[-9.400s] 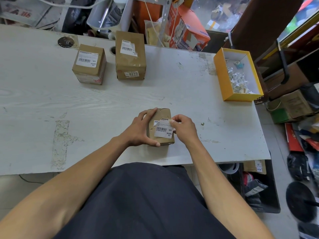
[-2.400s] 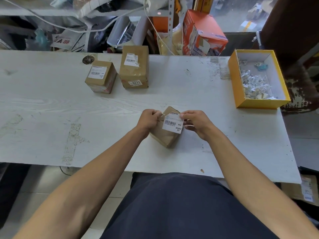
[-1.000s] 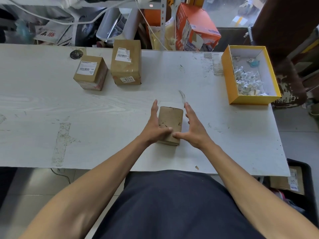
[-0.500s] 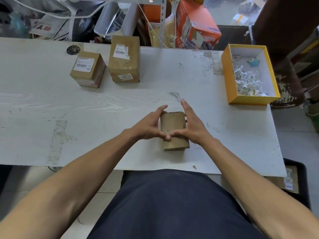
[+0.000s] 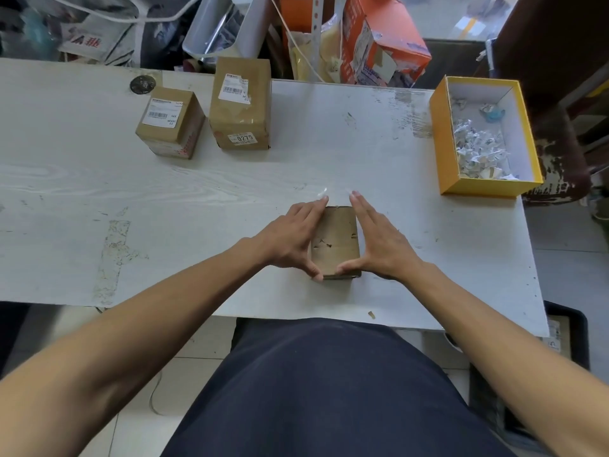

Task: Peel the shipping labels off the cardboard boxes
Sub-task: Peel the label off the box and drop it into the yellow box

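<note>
A small brown cardboard box (image 5: 334,239) lies flat on the white table (image 5: 99,192) near its front edge. Its top is bare, with small torn patches and no label. My left hand (image 5: 293,232) presses flat against its left side and my right hand (image 5: 379,239) against its right side, with both thumbs at the near edge. A thin pale scrap (image 5: 321,192) lies just beyond my left fingertips. Two more boxes stand at the back left, a small one (image 5: 171,127) and a taller one (image 5: 240,117), each with a white barcode label on top.
An open yellow box (image 5: 441,136) at the right table edge holds several crumpled white label scraps (image 5: 478,153). Behind the table is clutter, including an orange carton (image 5: 379,41), cables and a metal upright. A black bin (image 5: 566,341) stands on the floor at the right.
The label that my hands held over the box earlier is off it. The box, tilted then, now lies flat and square, and both hands have flattened along its sides.
</note>
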Motion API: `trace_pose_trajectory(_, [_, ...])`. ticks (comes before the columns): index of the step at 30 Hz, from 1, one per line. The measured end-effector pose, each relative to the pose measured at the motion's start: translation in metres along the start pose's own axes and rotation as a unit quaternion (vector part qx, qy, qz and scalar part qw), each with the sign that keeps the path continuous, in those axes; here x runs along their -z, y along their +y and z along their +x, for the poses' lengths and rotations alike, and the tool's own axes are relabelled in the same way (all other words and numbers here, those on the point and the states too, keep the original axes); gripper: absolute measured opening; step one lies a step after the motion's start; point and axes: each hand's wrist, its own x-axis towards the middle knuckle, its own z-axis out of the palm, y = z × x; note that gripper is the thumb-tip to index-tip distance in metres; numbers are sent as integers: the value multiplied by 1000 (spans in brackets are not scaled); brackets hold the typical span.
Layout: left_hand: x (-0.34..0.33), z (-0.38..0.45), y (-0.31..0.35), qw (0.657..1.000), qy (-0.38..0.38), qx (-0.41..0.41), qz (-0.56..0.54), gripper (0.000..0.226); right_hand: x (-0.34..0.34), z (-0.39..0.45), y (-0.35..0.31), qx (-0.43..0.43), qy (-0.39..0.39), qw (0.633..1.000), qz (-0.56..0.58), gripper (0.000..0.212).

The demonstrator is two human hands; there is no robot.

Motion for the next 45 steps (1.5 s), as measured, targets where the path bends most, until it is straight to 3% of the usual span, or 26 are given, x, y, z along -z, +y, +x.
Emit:
trace_pose_trajectory(4, [10,11,4,1000,13,24,2,143,-3,2,1,-28,0,1000,2,130])
trace_pose_trajectory(8, [22,24,2,997,61,49,-10,98,-3,18,2,-42,88,995,33,92])
trace_pose_trajectory(11, [24,31,5,992,118,49,-6,70,1,29,-1,-36,109,992,48,71])
trace_pose_trajectory(13, [22,29,6,992,112,36,-47,77,1,31,-2,-23,112,992,54,70])
trace_pose_trajectory(16, [17,15,5,996,37,24,-72,118,0,23,-1,-5,88,995,41,82])
trace_pose_trajectory(21, [8,3,7,998,11,21,-58,142,2,6,-5,6,-20,1000,11,123])
trace_pose_trajectory(24, [11,8,7,995,25,25,-89,132,4,6,-10,-11,-42,999,4,129])
trace_pose_trajectory(30, [15,21,6,990,95,28,-98,79,13,29,-12,-14,69,997,-25,55])
trace_pose_trajectory(32, [13,18,5,991,94,18,-94,77,15,31,-13,-3,60,997,-51,62])
trace_pose_trajectory(36, [8,-4,1,999,24,6,-34,130,13,14,-13,5,-3,998,-55,112])
trace_pose_trajectory(39, [6,-11,2,1000,7,8,23,144,7,3,-13,11,-35,997,-63,132])
trace_pose_trajectory(42, [10,-3,4,999,35,36,-3,133,8,7,-16,-5,-13,999,-34,116])
trace_pose_trajectory(45, [18,11,2,995,82,50,-21,99,13,16,-16,-9,27,999,-24,83])
